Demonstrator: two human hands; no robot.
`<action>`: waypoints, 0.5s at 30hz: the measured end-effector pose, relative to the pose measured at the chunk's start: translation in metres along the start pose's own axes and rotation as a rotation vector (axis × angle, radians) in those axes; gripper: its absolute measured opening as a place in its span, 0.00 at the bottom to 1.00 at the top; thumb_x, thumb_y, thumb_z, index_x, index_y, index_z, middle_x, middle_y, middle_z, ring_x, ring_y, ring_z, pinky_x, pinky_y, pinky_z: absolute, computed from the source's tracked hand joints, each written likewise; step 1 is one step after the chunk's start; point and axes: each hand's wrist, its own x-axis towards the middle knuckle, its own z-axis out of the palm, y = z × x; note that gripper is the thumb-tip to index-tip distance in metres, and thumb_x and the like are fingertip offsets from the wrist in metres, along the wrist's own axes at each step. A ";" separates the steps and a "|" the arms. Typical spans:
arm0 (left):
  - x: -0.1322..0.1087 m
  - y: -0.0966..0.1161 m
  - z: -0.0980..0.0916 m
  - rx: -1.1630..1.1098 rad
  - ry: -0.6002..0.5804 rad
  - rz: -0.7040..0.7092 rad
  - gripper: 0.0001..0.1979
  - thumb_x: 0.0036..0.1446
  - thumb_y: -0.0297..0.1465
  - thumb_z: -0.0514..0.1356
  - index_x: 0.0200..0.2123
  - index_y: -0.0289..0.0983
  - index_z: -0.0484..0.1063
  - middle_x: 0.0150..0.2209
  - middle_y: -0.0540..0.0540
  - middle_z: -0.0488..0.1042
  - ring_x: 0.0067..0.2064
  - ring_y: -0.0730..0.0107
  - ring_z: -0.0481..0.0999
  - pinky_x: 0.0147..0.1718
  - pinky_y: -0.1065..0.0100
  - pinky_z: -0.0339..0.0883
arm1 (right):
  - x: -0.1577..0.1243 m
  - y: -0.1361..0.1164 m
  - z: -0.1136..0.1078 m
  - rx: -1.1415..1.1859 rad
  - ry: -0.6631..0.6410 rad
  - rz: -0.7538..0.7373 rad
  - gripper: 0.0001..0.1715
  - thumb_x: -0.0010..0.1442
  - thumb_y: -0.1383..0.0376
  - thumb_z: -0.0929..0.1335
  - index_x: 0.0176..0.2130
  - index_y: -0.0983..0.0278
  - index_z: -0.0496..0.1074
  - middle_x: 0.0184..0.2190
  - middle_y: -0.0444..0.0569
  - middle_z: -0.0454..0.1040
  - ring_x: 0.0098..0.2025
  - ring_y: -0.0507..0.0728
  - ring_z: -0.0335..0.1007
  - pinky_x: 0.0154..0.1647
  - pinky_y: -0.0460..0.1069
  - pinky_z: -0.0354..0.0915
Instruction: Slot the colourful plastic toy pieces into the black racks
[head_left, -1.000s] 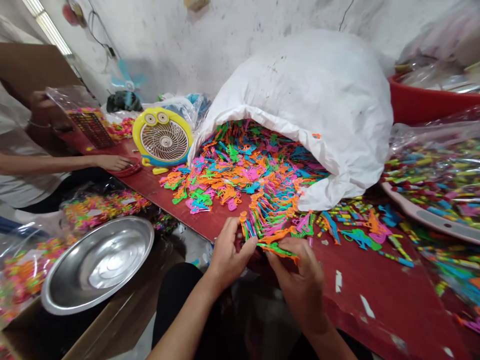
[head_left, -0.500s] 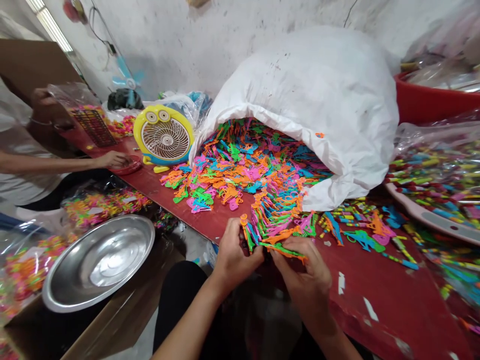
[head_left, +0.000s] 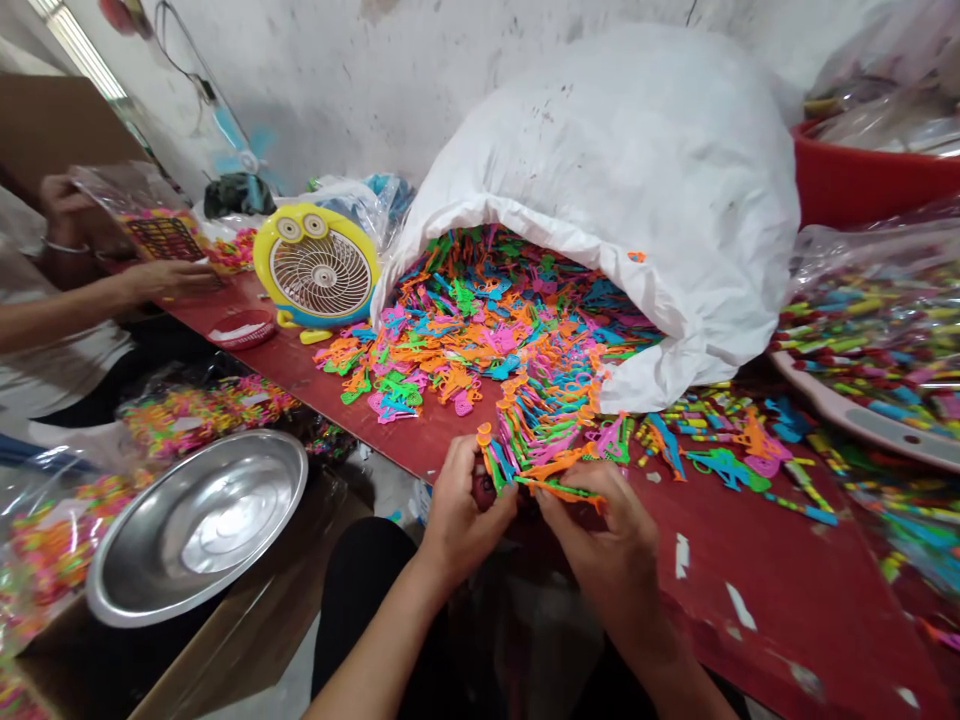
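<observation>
My left hand (head_left: 465,515) is closed around a small stack of thin plastic toy pieces (head_left: 498,462) in orange, green, blue and pink. Pinched between the fingers of my right hand (head_left: 604,525) are a green and an orange toy piece (head_left: 562,488), their ends close to the left hand's stack. Just beyond both hands, a neat overlapping row of the same pieces (head_left: 544,415) lies on the red table (head_left: 720,590). Behind it, a loose heap (head_left: 450,345) spills from the mouth of a large white sack (head_left: 630,150).
A yellow fan (head_left: 322,270) stands left of the sack. At lower left, a metal basin (head_left: 202,525) rests on a cardboard box. Banded plastic sticks (head_left: 862,350) fill the right side. A co-worker's hand (head_left: 169,280) is by a plastic bag (head_left: 142,205), near a red basket (head_left: 240,330).
My hands keep their hold on the toy pieces, almost unmoved. The co-worker's hand has left the red basket and moved up to the bag with a white slip. The view has shifted slightly.
</observation>
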 end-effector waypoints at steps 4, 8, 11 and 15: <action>0.001 0.000 0.005 -0.025 0.041 -0.038 0.12 0.57 0.28 0.60 0.46 0.39 0.68 0.42 0.45 0.70 0.43 0.65 0.72 0.42 0.66 0.66 | 0.004 0.000 -0.003 0.016 0.015 0.006 0.09 0.59 0.69 0.72 0.35 0.59 0.68 0.32 0.43 0.72 0.36 0.53 0.70 0.37 0.48 0.67; 0.000 -0.001 0.006 -0.010 0.060 -0.028 0.14 0.57 0.28 0.59 0.47 0.38 0.67 0.43 0.44 0.70 0.45 0.63 0.71 0.45 0.65 0.66 | 0.003 0.000 -0.004 0.015 0.020 0.005 0.10 0.59 0.70 0.72 0.36 0.59 0.68 0.33 0.43 0.72 0.36 0.53 0.70 0.37 0.48 0.68; -0.001 -0.004 0.007 0.005 0.047 -0.011 0.16 0.56 0.29 0.60 0.48 0.38 0.66 0.44 0.44 0.70 0.46 0.63 0.71 0.46 0.64 0.66 | 0.001 0.000 -0.003 0.006 0.028 0.007 0.10 0.59 0.69 0.72 0.37 0.58 0.67 0.33 0.43 0.72 0.36 0.53 0.70 0.37 0.48 0.68; -0.002 -0.007 0.011 0.000 0.097 -0.028 0.17 0.52 0.27 0.62 0.46 0.38 0.66 0.42 0.46 0.69 0.42 0.65 0.72 0.42 0.66 0.67 | 0.000 0.001 -0.002 0.003 0.023 0.013 0.11 0.59 0.70 0.72 0.38 0.58 0.67 0.34 0.44 0.72 0.37 0.54 0.70 0.39 0.49 0.68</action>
